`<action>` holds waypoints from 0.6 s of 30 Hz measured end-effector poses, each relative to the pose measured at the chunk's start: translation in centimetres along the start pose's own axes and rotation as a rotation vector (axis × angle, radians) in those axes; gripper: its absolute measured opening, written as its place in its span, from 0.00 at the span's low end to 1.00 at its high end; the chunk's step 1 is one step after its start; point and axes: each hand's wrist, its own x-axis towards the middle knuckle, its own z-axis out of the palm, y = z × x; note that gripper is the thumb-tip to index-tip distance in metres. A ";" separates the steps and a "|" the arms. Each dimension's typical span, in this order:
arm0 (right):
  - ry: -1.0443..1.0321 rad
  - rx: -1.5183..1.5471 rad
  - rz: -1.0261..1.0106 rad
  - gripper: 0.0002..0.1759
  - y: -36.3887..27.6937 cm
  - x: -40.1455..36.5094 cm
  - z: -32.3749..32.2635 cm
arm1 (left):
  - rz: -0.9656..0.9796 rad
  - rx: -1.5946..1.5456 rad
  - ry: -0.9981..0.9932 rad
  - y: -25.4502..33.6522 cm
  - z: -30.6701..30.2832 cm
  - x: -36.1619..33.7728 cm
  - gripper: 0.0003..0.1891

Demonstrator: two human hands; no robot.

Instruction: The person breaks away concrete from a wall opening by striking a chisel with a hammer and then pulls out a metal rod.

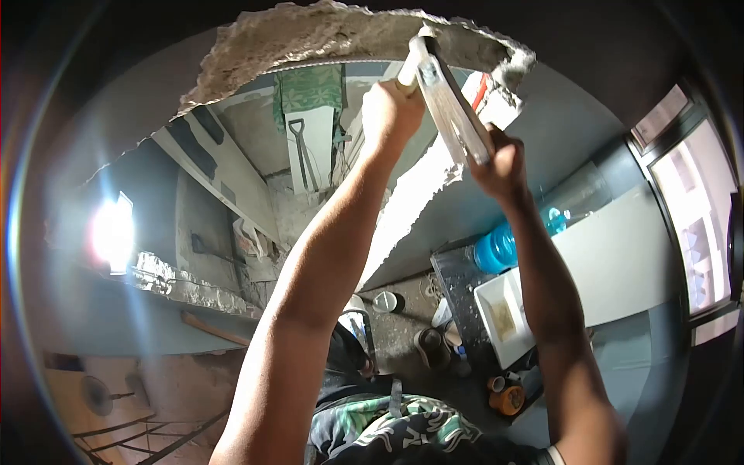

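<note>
Both my arms are raised toward the top of the head view, under the ragged upper edge of a broken wall opening [310,35]. My left hand [390,116] is closed round a short pale handle [408,74]. My right hand [502,164] grips the lower end of a long, pale, flat-sided tool [448,101] with a dark edge. Its top end overlaps the handle's top close to the broken masonry. I cannot tell whether handle and long piece are one tool.
Through the opening hang a green patterned cloth [310,85] and a shovel [301,151] against a white panel. Lower right are a blue water bottle [496,248], a white tray [502,318] and an orange container [508,399]. A bucket [387,302] stands on the floor. A bright lamp [116,232] shines at left.
</note>
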 end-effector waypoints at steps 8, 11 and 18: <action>0.029 -0.199 -0.026 0.09 0.0 0.1 0.3 | 0.116 -0.008 -0.057 -1.5 0.1 0.7 0.18; 0.133 0.090 -0.284 0.07 -1.7 0.1 -0.6 | -0.009 -0.036 -0.028 -0.1 -0.1 0.3 0.15; -0.101 -0.138 0.042 0.07 0.0 0.1 -0.5 | 0.013 0.050 -0.073 0.4 -0.7 0.0 0.15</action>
